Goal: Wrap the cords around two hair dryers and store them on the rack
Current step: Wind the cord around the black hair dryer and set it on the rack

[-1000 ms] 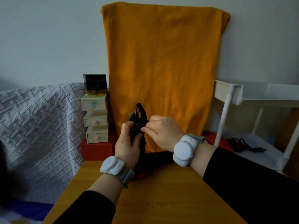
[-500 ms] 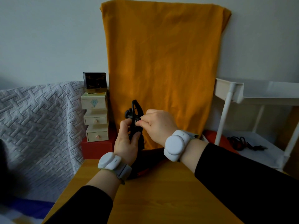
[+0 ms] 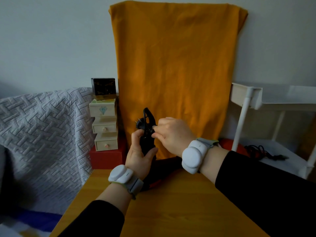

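My left hand (image 3: 139, 153) grips the handle of a black hair dryer (image 3: 147, 147) held upright above the wooden table (image 3: 171, 211). Its black cord (image 3: 147, 115) loops above the handle, and the plug (image 3: 139, 123) sticks out to the left. My right hand (image 3: 171, 134) pinches the cord against the handle. The dryer's body below my hands is mostly hidden. On the lower shelf of the white rack (image 3: 246, 106) at the right lies a second black hair dryer with a bundled cord (image 3: 259, 151).
An orange cloth (image 3: 176, 65) hangs behind the table. A stack of small boxes and drawers (image 3: 104, 117) stands on a red box (image 3: 106, 158) at the left. A grey quilted cover (image 3: 42, 134) lies further left.
Both hands with the dryer have stayed nearly in place, rising slightly. My right hand has shifted along the cord loop near the plug.
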Tool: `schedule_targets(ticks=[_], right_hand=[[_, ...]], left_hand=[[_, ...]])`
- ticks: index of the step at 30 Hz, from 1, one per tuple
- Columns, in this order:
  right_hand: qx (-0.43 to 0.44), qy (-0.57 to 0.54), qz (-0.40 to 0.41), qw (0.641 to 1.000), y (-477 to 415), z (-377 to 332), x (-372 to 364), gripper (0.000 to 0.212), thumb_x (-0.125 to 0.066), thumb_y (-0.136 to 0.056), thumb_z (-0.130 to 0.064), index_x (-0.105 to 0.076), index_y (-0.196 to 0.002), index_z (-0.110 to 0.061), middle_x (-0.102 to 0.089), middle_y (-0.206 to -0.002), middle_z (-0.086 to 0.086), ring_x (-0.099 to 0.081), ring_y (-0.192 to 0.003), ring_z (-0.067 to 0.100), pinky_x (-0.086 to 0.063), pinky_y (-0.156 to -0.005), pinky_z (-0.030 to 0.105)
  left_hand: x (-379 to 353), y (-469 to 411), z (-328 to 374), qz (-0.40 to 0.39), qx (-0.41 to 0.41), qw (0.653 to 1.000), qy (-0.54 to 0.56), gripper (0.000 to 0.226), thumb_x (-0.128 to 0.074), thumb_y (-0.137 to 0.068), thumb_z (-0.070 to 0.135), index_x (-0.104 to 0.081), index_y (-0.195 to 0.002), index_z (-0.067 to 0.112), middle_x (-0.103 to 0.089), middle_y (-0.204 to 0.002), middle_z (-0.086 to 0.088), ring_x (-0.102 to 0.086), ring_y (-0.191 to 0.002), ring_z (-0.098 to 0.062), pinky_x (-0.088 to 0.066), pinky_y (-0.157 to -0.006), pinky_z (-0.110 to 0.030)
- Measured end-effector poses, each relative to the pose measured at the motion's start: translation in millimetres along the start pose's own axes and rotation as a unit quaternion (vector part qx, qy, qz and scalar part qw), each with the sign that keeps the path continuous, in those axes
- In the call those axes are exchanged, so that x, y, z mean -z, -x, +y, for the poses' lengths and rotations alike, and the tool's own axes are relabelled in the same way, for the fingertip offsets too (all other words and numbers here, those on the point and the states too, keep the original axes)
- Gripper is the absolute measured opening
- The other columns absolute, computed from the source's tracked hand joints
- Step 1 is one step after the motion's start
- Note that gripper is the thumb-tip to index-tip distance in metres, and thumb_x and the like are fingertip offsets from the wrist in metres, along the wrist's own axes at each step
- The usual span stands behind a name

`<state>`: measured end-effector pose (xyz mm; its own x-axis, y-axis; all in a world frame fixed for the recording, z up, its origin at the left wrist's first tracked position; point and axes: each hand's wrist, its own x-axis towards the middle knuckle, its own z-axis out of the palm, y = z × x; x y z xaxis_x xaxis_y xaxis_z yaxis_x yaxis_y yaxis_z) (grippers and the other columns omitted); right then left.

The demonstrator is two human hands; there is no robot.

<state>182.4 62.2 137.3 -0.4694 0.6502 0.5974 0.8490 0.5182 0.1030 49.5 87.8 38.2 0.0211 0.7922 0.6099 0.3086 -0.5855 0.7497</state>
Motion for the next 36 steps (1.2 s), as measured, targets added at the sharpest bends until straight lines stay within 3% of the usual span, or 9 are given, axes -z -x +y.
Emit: schedule_targets(ticks=[5,8,10,16,19,23,28,32,36], right_hand=[[0.038,-0.008,0.026,0.999,3,-2,0,0.026,-0.052,-0.095,-0.018,-0.069,-0.104,0.000,-0.063,-0.087,0.012,-0.055,-0.085,0.027,-0.041,-0.067,0.035],[0.012,-0.059,0.043,0.997,0,-8,1,0.021,-0.058,-0.091,-0.014,-0.071,-0.103,-0.003,-0.064,-0.085,0.013,-0.057,-0.083,0.029,-0.043,-0.067,0.039],[-0.006,-0.077,0.046,0.996,-2,-10,-1,0.020,-0.058,-0.091,-0.016,-0.073,-0.099,-0.005,-0.064,-0.085,0.011,-0.058,-0.084,0.027,-0.042,-0.068,0.036],[-0.124,-0.207,0.099,0.965,-6,-7,1,0.012,-0.068,-0.079,-0.004,-0.066,-0.090,-0.009,-0.054,-0.092,0.000,-0.064,-0.075,0.022,-0.051,-0.069,0.031],[-0.153,-0.271,0.098,0.945,-12,-6,7,0.028,-0.060,-0.075,0.004,-0.051,-0.090,-0.018,-0.048,-0.096,0.001,-0.067,-0.067,0.025,-0.050,-0.059,0.026],[-0.193,-0.314,0.069,0.927,-25,-4,21,0.015,-0.060,-0.083,-0.023,-0.057,-0.097,-0.017,-0.056,-0.091,0.010,-0.063,-0.052,0.018,-0.047,-0.046,0.027],[-0.281,-0.211,-0.115,0.929,-46,9,37,0.056,-0.065,-0.074,-0.062,-0.068,-0.074,-0.006,-0.057,-0.059,-0.001,-0.049,-0.054,0.013,-0.035,-0.053,0.026],[-0.336,-0.295,-0.301,0.842,-49,10,41,0.044,-0.075,-0.071,-0.046,-0.074,-0.100,-0.012,-0.074,-0.094,0.000,-0.060,-0.080,0.014,-0.042,-0.066,0.028],[-0.322,-0.277,-0.359,0.831,-51,11,42,0.022,-0.078,-0.070,-0.036,-0.071,-0.080,-0.017,-0.064,-0.068,-0.002,-0.055,-0.072,0.016,-0.041,-0.064,0.028]], left_hand=[[3,0,-2,-0.016,0.003,1.000,-0.012,0.071,-0.074,-0.082,0.016,-0.027,-0.104,0.064,-0.058,-0.123,-0.002,-0.058,-0.116,-0.023,-0.051,-0.095,-0.043],[-3,2,-2,-0.019,0.001,1.000,0.003,0.064,-0.074,-0.083,0.010,-0.029,-0.116,0.041,-0.061,-0.121,-0.003,-0.063,-0.108,-0.015,-0.049,-0.082,-0.011],[-7,2,-2,-0.015,0.002,1.000,0.007,0.061,-0.073,-0.083,0.008,-0.030,-0.120,0.033,-0.062,-0.119,-0.004,-0.063,-0.097,-0.003,-0.045,-0.072,-0.002],[-6,3,0,-0.021,-0.014,1.000,-0.001,0.061,-0.072,-0.085,0.009,-0.032,-0.127,0.026,-0.058,-0.115,0.007,-0.062,-0.095,-0.006,-0.046,-0.073,-0.003],[-6,4,0,-0.029,-0.014,0.999,-0.013,0.063,-0.072,-0.085,0.010,-0.032,-0.130,0.028,-0.053,-0.109,0.020,-0.058,-0.090,0.005,-0.045,-0.071,-0.001],[-6,6,3,-0.039,-0.006,0.999,-0.023,0.064,-0.071,-0.086,0.012,-0.030,-0.134,0.023,-0.051,-0.118,0.014,-0.057,-0.102,-0.004,-0.042,-0.076,-0.003],[-11,14,10,-0.053,-0.023,0.998,-0.035,0.061,-0.071,-0.086,0.010,-0.030,-0.130,0.018,-0.049,-0.119,0.009,-0.057,-0.104,-0.011,-0.040,-0.071,0.003],[-15,18,15,-0.059,-0.026,0.997,-0.043,0.058,-0.072,-0.085,0.009,-0.032,-0.126,0.013,-0.050,-0.108,0.016,-0.059,-0.099,-0.013,-0.039,-0.067,0.003],[-13,20,18,-0.070,-0.039,0.995,-0.051,0.056,-0.073,-0.084,0.010,-0.031,-0.122,0.014,-0.048,-0.101,0.024,-0.055,-0.093,-0.007,-0.043,-0.071,-0.005]])
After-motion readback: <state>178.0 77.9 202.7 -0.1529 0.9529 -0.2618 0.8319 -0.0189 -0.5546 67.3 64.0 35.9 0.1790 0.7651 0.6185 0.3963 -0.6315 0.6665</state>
